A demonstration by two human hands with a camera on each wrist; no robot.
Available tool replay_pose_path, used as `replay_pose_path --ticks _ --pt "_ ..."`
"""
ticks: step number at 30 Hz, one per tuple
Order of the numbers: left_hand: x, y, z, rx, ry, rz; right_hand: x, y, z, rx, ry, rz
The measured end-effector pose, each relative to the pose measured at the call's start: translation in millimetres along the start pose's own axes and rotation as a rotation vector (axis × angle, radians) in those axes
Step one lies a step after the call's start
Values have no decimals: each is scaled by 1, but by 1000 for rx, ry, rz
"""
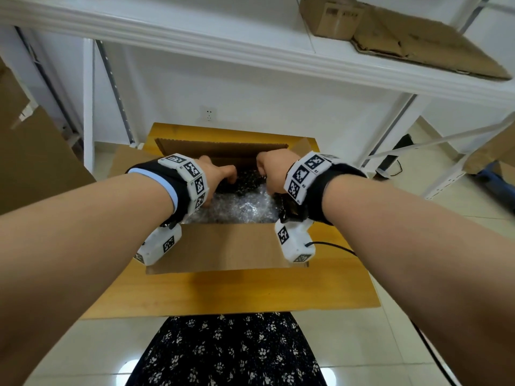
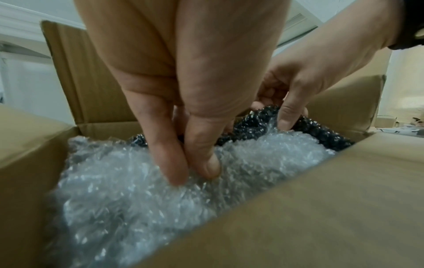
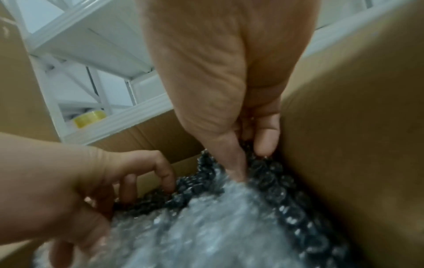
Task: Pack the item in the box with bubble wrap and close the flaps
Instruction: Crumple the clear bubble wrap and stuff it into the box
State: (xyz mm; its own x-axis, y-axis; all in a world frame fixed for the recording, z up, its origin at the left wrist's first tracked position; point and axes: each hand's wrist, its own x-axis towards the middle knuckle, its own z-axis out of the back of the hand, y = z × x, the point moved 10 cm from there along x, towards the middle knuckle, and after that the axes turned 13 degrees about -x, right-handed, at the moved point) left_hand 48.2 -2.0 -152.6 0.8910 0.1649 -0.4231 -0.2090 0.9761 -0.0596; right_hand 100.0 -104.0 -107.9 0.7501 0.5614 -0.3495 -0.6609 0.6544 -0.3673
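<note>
An open cardboard box [image 1: 223,246] stands on the wooden table [image 1: 250,291] with its flaps up. Clear bubble wrap [image 1: 239,207] fills it, and a dark, bubble-covered part [image 1: 248,179] shows along the far side. The item itself is hidden under the wrap. My left hand [image 1: 228,176] reaches into the box; in the left wrist view its thumb and fingers [image 2: 197,168] pinch the clear bubble wrap [image 2: 137,199]. My right hand [image 1: 264,174] is at the far right corner, its thumb and fingers [image 3: 263,141] pinching the dark wrap [image 3: 286,181] against the box wall [image 3: 355,127].
A white shelf [image 1: 250,51] hangs over the table, with a small carton [image 1: 334,18] and flattened cardboard on it. More cardboard leans at the left [image 1: 33,162]. A yellow tape roll [image 3: 89,117] sits on a lower shelf. A black cable [image 1: 334,246] trails off my right wrist.
</note>
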Motion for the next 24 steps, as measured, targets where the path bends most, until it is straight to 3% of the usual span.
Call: replay_pose_path --ticks 9,15,20,24 --pt "-4 4 -1 -46 -10 30 0 20 -46 -55 207 73" --pt "-8 5 -1 -54 7 43 -6 7 -12 52 106 -23" --pt "-16 8 -1 -107 17 49 -17 20 -24 137 176 1" --pt "-24 11 0 -248 73 47 -13 28 10 10 69 21"
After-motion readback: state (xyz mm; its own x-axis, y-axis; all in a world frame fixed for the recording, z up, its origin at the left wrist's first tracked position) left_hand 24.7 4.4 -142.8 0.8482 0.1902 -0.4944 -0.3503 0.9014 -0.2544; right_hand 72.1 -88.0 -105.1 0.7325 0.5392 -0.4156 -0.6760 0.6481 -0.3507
